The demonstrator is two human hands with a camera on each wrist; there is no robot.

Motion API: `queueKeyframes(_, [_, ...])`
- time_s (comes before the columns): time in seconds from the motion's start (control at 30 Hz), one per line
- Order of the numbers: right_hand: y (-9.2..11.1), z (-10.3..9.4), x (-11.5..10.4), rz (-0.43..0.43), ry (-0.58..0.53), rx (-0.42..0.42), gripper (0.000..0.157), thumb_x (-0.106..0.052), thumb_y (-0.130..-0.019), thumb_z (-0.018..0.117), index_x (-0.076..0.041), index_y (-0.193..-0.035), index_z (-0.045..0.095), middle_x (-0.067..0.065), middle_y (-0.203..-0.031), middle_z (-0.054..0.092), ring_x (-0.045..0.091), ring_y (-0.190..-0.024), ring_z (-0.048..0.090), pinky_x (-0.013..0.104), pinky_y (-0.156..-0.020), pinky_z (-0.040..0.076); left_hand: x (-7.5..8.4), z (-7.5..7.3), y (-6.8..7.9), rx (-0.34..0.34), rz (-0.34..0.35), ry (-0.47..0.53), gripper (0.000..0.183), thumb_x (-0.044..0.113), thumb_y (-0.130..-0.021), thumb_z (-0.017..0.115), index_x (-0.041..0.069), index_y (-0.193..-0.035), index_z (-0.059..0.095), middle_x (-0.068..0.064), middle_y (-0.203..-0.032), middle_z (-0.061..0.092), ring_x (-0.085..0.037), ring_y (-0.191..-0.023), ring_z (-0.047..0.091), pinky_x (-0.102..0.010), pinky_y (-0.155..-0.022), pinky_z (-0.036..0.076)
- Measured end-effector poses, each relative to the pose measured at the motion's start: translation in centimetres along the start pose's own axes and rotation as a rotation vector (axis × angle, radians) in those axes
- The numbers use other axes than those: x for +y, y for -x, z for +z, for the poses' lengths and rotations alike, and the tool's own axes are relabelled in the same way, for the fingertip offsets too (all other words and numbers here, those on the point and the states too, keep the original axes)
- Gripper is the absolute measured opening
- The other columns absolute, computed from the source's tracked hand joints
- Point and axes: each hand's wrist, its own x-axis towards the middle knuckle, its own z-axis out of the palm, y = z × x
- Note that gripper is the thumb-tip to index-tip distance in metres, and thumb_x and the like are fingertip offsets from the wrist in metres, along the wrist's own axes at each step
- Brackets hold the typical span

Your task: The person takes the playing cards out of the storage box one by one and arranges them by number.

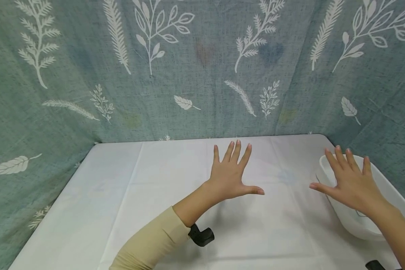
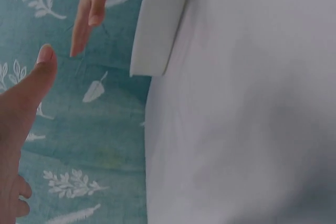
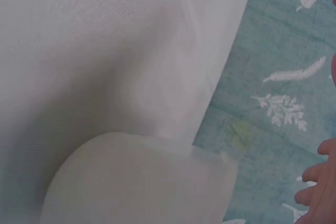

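A white tub (image 1: pixel 354 225) sits on a white sheet (image 1: pixel 273 225). It may be off to one side so that it is out of the way of the hands. A hand hides some of its inside, so one cannot tell if anything is in there.

The right hand (image 1: pixel 354 183) is up above the tub and does not touch it. Its fingers are spread wide and it holds nothing. The left hand (image 1: pixel 227 176) is well to the left of the tub, over the sheet. Its fingers are spread wide too, with nothing in them. Both palms seem to face away from the person, maybe to show that the hands hold nothing.

Farther left of the tub, a tan sleeve (image 1: pixel 155 240) ends short of the left wrist, perhaps to make room for the black gadget (image 1: pixel 201 236) there. Behind the tub hangs a green leafy curtain (image 1: pixel 202 75), maybe to hide the room.
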Motion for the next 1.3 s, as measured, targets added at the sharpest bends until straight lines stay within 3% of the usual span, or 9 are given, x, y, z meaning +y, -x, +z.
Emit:
queueKeyframes(0.27, [0.7, 0.3, 1.3, 0.064, -0.014, 0.016, 0.107, -0.062, -0.082, 0.059, -0.009, -0.152, -0.001, 0.029, -0.153, -0.001, 0.046, -0.14, -0.005, 0.064, -0.102, -0.021, 2.1, 0.0, -1.0, 0.023, -0.017, 0.063, 0.117, 0.092, -0.067, 0.036, 0.026, -0.15, -0.014, -0.009, -0.159, -0.001, -0.025, -0.146, -0.006, -0.065, -0.109, -0.001])
queueKeyframes(0.57, [2.7, 0.3, 3.1, 0.136, 0.046, -0.001, 0.112, -0.066, -0.08, 0.058, -0.007, -0.151, -0.006, 0.03, -0.151, -0.008, 0.046, -0.138, -0.012, 0.066, -0.1, -0.021, 5.7, 0.1, -2.1, -0.013, 0.019, 0.04, 0.117, 0.093, -0.066, 0.032, 0.028, -0.149, -0.019, -0.007, -0.159, -0.002, -0.023, -0.145, -0.008, -0.062, -0.111, 0.0])
queueKeyframes(0.83, [3.7, 0.2, 4.5, 0.19, 0.014, -0.01, 0.112, -0.063, -0.081, 0.059, -0.004, -0.15, -0.007, 0.033, -0.149, -0.007, 0.046, -0.138, -0.015, 0.065, -0.1, -0.022, 8.3, 0.7, -2.7, -0.028, 0.037, 0.052, 0.116, 0.094, -0.066, 0.031, 0.029, -0.149, -0.019, -0.005, -0.159, -0.001, -0.021, -0.146, -0.006, -0.06, -0.112, 0.002])
queueKeyframes(1.3, [5.1, 1.2, 7.6, 0.274, -0.068, 0.093, 0.114, -0.063, -0.08, 0.06, 0.006, -0.147, 0.0, 0.04, -0.146, 0.0, 0.056, -0.135, -0.007, 0.07, -0.103, -0.009, 12.2, 1.9, -3.8, -0.05, 0.037, 0.118, 0.116, 0.094, -0.065, 0.032, 0.03, -0.148, -0.019, 0.0, -0.159, 0.0, -0.017, -0.146, -0.001, -0.055, -0.114, 0.006])
